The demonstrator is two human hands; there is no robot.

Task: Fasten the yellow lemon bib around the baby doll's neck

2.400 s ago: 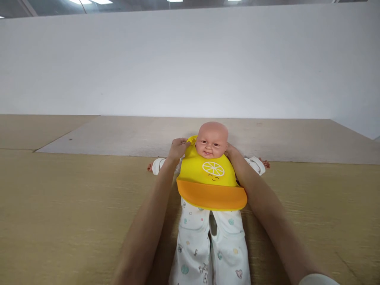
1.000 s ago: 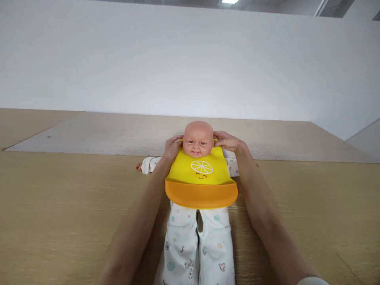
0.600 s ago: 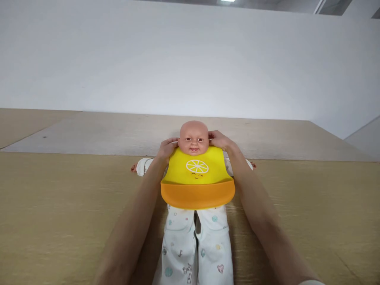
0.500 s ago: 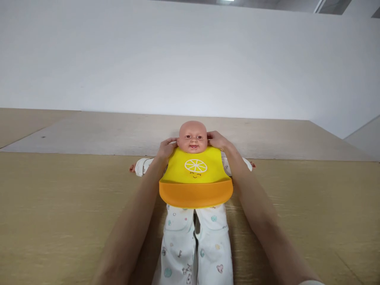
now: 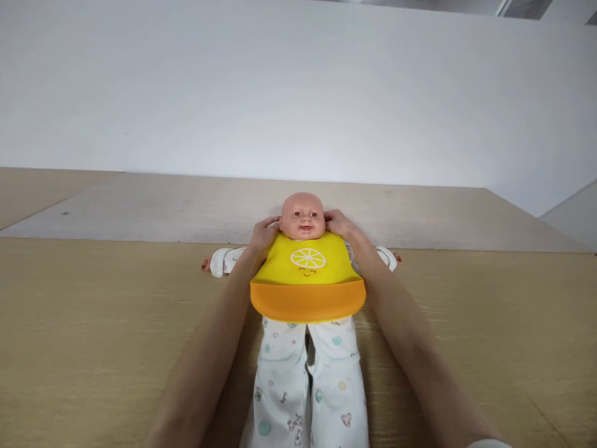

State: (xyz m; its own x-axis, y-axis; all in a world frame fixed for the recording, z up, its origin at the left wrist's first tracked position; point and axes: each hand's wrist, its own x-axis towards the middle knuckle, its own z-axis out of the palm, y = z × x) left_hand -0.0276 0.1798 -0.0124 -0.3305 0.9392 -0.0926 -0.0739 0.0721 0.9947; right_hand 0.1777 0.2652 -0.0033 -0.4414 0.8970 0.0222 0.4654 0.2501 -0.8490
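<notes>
A baby doll (image 5: 302,208) lies on its back, head away from me and arms spread, in white patterned clothes (image 5: 312,386). Over its chest lies a yellow bib (image 5: 308,258) with a white citrus slice, a smiling face and an orange catch pocket (image 5: 308,301). My left hand (image 5: 265,233) is curled at the left side of the doll's neck, by the bib's upper edge. At the opposite side, my right hand (image 5: 339,223) reaches in beside the head. The fingertips of both hands go behind the neck, so what they grip is hidden.
The doll rests on a tan wood-grain surface (image 5: 116,336). Behind its head runs a paler grey board (image 5: 186,205), which meets a white wall (image 5: 298,93) at the back.
Both hands stay at the doll's neck with only slight shifts. The doll's head has tilted a little, and the bib's lower edge sits marginally higher in view.
</notes>
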